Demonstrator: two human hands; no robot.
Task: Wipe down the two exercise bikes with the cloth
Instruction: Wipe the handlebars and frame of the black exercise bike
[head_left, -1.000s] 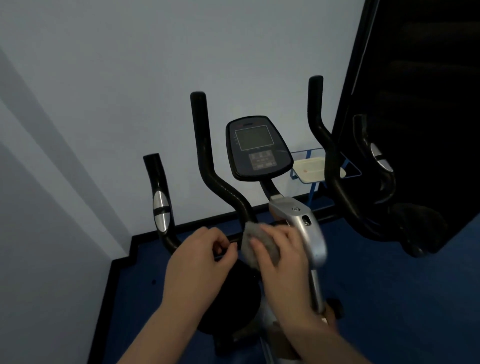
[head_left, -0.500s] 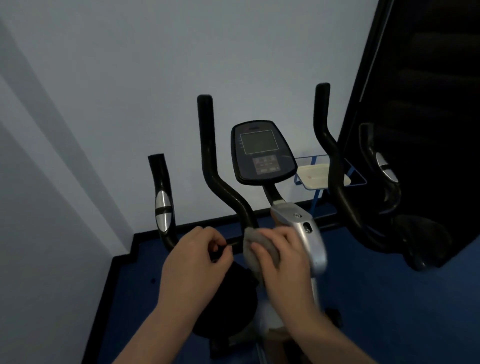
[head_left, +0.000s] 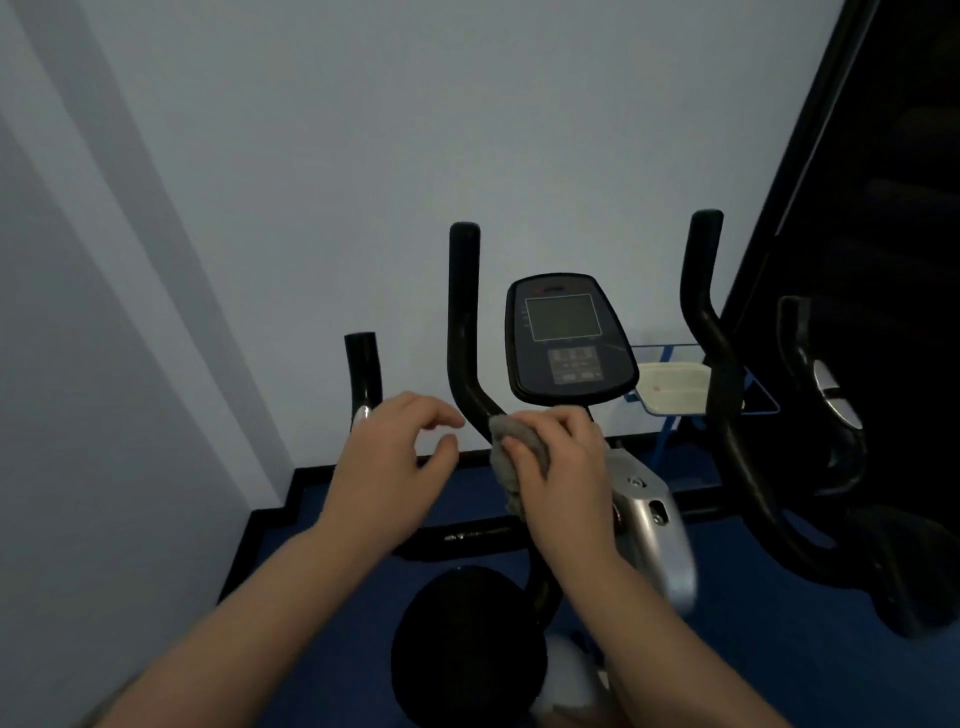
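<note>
Blue floor runs right up to a black skirting strip, and pale grey wall fills most of the view, with a tall dark panel closing off the right side. Back by the wall there's a blue-framed glass stand carrying a shallow white tray; what lies in it is too small to tell, beyond a faint reddish speck. Front and centre stands the exercise bike, its black console dark, black handlebars rising either side, silver housing below, black round part lower still. And the right hand has the grey cloth bunched under curled fingers, pressed against the base of the left handlebar, just beside the console stem. The left hand hangs beside it, fingers loosely bent, thumb near the fingertips, holding nothing, apart from the bar. Off to the right, a second bike shows only dark bars and a silver grip patch.
</note>
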